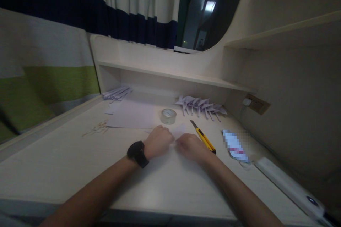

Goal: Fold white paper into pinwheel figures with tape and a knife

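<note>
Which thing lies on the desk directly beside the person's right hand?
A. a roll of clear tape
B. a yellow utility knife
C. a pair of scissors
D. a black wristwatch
B: the yellow utility knife lies on the desk right next to the right hand, while the roll of clear tape sits farther back and the black wristwatch is worn on the left wrist.

There is one view only, from a camera on the person's head, looking forward and steeply down over a pale desk [66, 156]. Both forearms reach in from the bottom edge, close below it; shelf [170, 74] and curtain [128, 10] lie beyond.
</note>
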